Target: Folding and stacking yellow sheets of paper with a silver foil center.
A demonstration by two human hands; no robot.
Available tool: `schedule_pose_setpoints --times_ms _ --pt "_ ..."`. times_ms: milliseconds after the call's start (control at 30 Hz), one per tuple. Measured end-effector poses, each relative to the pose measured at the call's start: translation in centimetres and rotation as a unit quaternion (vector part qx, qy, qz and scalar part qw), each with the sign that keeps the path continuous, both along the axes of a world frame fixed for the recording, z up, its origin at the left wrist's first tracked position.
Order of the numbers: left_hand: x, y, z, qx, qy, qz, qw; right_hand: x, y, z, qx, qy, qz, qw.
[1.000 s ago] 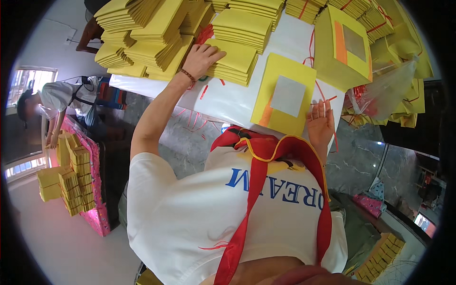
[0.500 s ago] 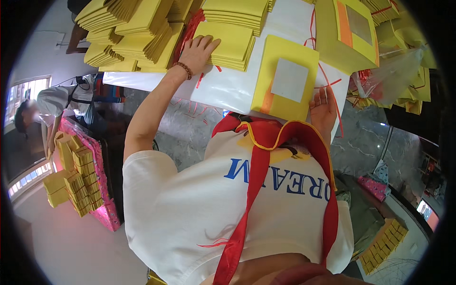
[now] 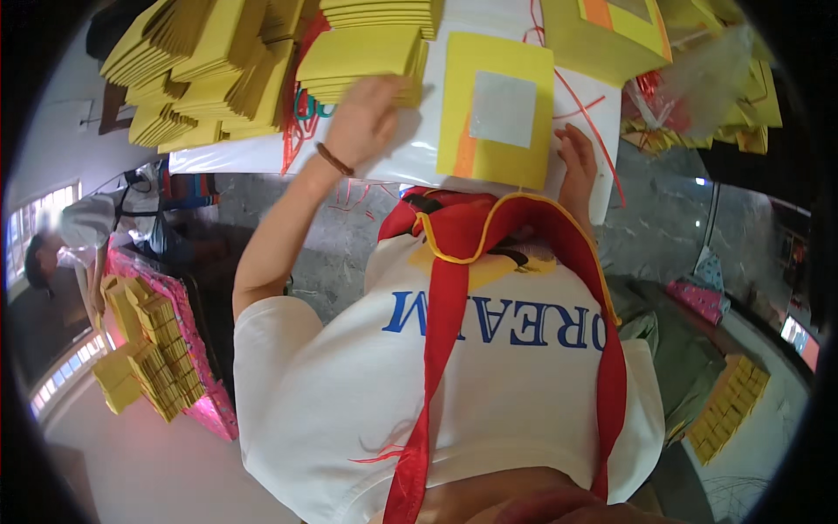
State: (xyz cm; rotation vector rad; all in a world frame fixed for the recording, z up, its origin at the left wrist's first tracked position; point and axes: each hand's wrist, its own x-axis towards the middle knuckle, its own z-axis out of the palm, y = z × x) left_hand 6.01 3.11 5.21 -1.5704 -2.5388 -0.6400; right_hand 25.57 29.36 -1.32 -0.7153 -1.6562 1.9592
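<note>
My left hand (image 3: 362, 122) hovers at the near edge of a stack of yellow folded paper (image 3: 358, 54), knuckles up and smeared by motion; whether anything is in its fingers is hidden. Beside that stack lie teal-handled scissors (image 3: 312, 105) among red ties (image 3: 299, 135). A yellow paper block (image 3: 454, 87) with an orange strip and a pale grey label (image 3: 503, 109) rests at the table's near edge. Just right of it is my right hand (image 3: 576, 166), palm up with loosely bent, parted fingers and nothing visible in them. A red tie (image 3: 585, 113) lies beyond that hand.
More yellow paper stacks (image 3: 196, 70) fill the table's left side. A larger yellow block (image 3: 602, 44) and a clear plastic bag (image 3: 703, 83) are at the right. Farther left, a person (image 3: 92, 218) stands by a pink-covered table (image 3: 209, 402) holding yellow bundles.
My left hand has come off the top of the yellow stack toward me, and the scissors now show. My right hand stays beside the labelled block. The whole view has shifted slightly.
</note>
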Motion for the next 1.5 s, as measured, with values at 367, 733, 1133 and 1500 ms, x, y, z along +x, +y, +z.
schedule_pose_setpoints --times_ms 367,733,1133,1500 --pt "5.6 3.9 -2.8 0.022 -0.070 -0.176 0.982 0.4 -0.1 -2.9 0.081 -0.007 0.082 0.993" --pt "2.9 5.0 -1.8 -0.027 -0.304 -0.121 0.944 0.1 -0.4 -1.9 -0.059 -0.023 0.060 0.996" --pt "1.4 5.4 -2.3 -0.050 -0.468 -0.118 0.874 -0.2 -0.3 -2.1 -0.014 -0.029 0.050 0.998" --pt "0.9 5.8 -3.5 -0.038 -0.535 -0.105 0.838 0.0 -0.3 -1.2 0.012 -0.052 0.064 0.996"
